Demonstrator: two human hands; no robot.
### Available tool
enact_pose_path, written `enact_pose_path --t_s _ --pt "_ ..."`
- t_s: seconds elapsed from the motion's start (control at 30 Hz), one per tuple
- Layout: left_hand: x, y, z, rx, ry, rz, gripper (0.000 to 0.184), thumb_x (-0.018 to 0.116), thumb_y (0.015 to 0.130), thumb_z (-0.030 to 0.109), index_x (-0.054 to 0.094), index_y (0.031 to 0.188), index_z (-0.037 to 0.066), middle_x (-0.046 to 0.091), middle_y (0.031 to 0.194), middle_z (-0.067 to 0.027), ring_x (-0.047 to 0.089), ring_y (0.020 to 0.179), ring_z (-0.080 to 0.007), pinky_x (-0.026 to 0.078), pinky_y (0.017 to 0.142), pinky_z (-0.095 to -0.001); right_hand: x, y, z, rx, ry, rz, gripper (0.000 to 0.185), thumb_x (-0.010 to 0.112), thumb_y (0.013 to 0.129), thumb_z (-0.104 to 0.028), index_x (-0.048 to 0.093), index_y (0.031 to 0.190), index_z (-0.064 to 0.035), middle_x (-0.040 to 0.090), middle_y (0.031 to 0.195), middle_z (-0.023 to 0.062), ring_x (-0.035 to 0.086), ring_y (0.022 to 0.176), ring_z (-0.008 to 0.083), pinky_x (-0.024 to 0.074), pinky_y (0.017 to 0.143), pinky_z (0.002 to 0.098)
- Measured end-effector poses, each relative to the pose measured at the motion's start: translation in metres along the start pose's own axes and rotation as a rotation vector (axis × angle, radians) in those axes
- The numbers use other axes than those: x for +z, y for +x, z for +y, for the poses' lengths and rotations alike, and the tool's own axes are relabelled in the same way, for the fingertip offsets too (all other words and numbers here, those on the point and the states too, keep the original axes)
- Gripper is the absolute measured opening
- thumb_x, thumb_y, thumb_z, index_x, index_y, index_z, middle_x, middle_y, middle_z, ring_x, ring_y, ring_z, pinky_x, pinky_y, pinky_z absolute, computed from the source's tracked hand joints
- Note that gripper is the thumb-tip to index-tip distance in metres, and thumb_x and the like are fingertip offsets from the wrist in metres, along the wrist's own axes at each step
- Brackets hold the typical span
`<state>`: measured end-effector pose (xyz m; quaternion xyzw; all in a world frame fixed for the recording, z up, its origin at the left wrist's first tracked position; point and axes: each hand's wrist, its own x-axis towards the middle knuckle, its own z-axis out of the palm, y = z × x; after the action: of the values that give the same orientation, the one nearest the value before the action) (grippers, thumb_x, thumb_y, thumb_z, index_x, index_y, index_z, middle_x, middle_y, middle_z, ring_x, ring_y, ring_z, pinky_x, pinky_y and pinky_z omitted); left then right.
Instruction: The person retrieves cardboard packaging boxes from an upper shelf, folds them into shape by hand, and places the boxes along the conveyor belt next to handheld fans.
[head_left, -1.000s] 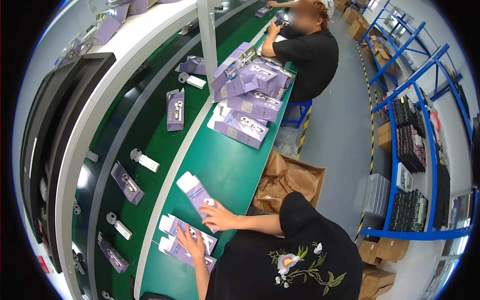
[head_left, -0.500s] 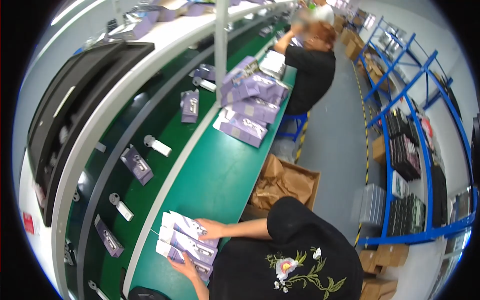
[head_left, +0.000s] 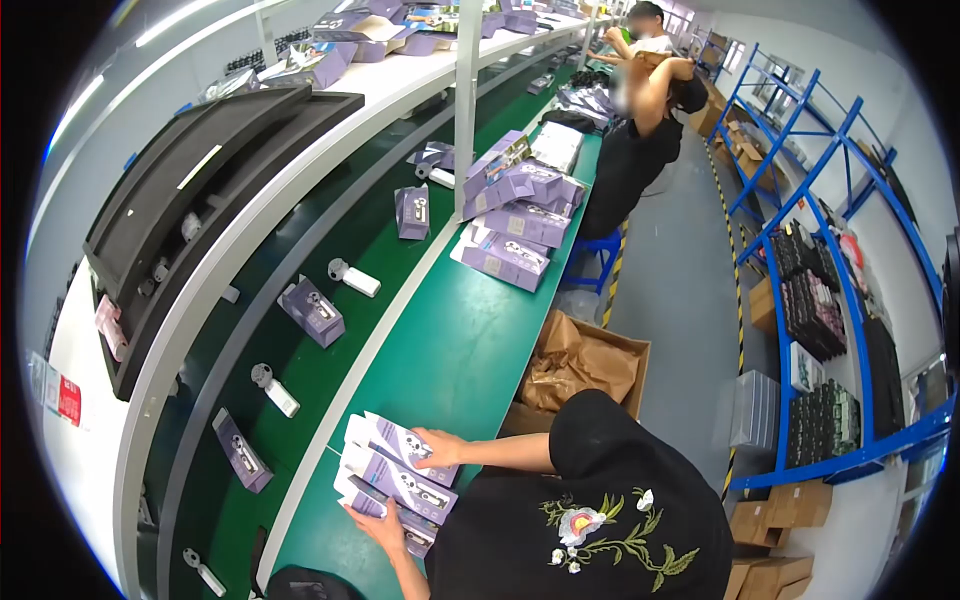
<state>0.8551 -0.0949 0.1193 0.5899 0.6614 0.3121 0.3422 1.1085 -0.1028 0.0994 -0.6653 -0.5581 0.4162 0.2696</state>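
Observation:
Three purple-and-white cartons (head_left: 405,478) lie side by side on the green bench in front of my body, their white end flaps open at the left. My right hand (head_left: 437,449) grips the far carton (head_left: 385,437), fingers bent over its printed face. At the near carton (head_left: 415,532), my left hand (head_left: 380,527) closes round its left end, thumb on top. Beside its fingertips shows a narrow dark strip (head_left: 368,488); whether this is a carton side or a separate piece, I cannot tell. What the cartons contain is hidden.
More purple cartons (head_left: 510,225) are piled farther along the bench. White handheld devices (head_left: 275,390) and cartons (head_left: 240,452) lie on the green conveyor (head_left: 330,390). An open cardboard box (head_left: 640,350) with brown paper stands at the bench's right. Co-workers (head_left: 635,165) sit beyond.
The view has shifted, so the bench and conveyor items sit differently in frame. The dark strip now shows at my left fingertips. My right hand stays on the far carton.

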Motion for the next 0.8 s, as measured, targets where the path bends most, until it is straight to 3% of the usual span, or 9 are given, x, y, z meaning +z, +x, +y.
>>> enact_pose_path --t_s 0.33,0.43,0.53,0.6,0.7,0.8 --pt "0.001 -0.012 0.001 0.054 0.094 -0.071 0.098 0.074 0.072 0.021 0.01 0.147 0.008 0.025 0.139 -0.0311 0.029 0.128 -0.0443 0.025 0.107 -0.0484 0.005 -0.049 -0.017 -0.097 -0.107 0.183 0.085 0.065 0.078 -0.04 0.018 0.144 -0.0112 0.045 0.13 0.0248 0.046 0.12 0.0394 0.0398 0.099 0.044" --pt "0.009 -0.015 0.003 0.079 0.219 -0.103 0.093 0.071 0.076 0.021 0.011 0.147 0.007 0.026 0.14 -0.0296 0.03 0.128 -0.0421 0.025 0.107 -0.047 -0.004 -0.063 -0.018 0.055 0.087 0.117 0.086 0.065 0.079 -0.04 0.017 0.145 -0.0108 0.043 0.133 0.0253 0.044 0.123 0.0385 0.037 0.102 0.0416" --pt "0.023 -0.014 -0.026 -0.028 -0.343 -0.02 0.082 0.067 0.082 0.017 0.016 0.146 0.005 0.028 0.141 -0.0266 0.037 0.125 -0.0348 0.029 0.105 -0.0418 -0.003 -0.064 0.007 -0.016 0.189 0.147 0.085 0.065 0.079 -0.042 0.021 0.144 -0.0089 0.045 0.132 0.0238 0.046 0.121 0.0367 0.0376 0.101 0.0406" --pt "0.019 -0.019 -0.038 -0.089 -0.371 -0.105 0.079 0.065 0.084 0.015 0.017 0.145 0.005 0.029 0.141 -0.0253 0.038 0.125 -0.0325 0.03 0.105 -0.04 0.0 -0.063 0.022 -0.052 0.24 0.165 0.084 0.065 0.079 -0.043 0.023 0.143 -0.008 0.045 0.132 0.0231 0.047 0.121 0.0357 0.0378 0.101 0.0401" --pt "0.006 -0.024 -0.038 -0.216 -0.423 -0.273 0.074 0.063 0.086 0.012 0.019 0.145 0.003 0.031 0.141 -0.0227 0.04 0.123 -0.0279 0.031 0.104 -0.0365 -0.003 -0.064 0.027 0.206 0.38 0.047 0.082 0.064 0.08 -0.046 0.027 0.142 -0.0067 0.044 0.136 0.0205 0.046 0.124 0.031 0.0371 0.102 0.0368" --pt "0.017 -0.024 -0.033 -0.239 -0.764 -0.338 0.074 0.063 0.085 0.011 0.02 0.145 0.001 0.037 0.138 -0.0192 0.043 0.12 -0.025 0.033 0.102 -0.0343 -0.005 -0.057 0.037 0.16 0.339 0.031 0.083 0.063 0.08 -0.048 0.028 0.142 -0.0063 0.046 0.135 0.0197 0.047 0.123 0.03 0.0375 0.102 0.0364"
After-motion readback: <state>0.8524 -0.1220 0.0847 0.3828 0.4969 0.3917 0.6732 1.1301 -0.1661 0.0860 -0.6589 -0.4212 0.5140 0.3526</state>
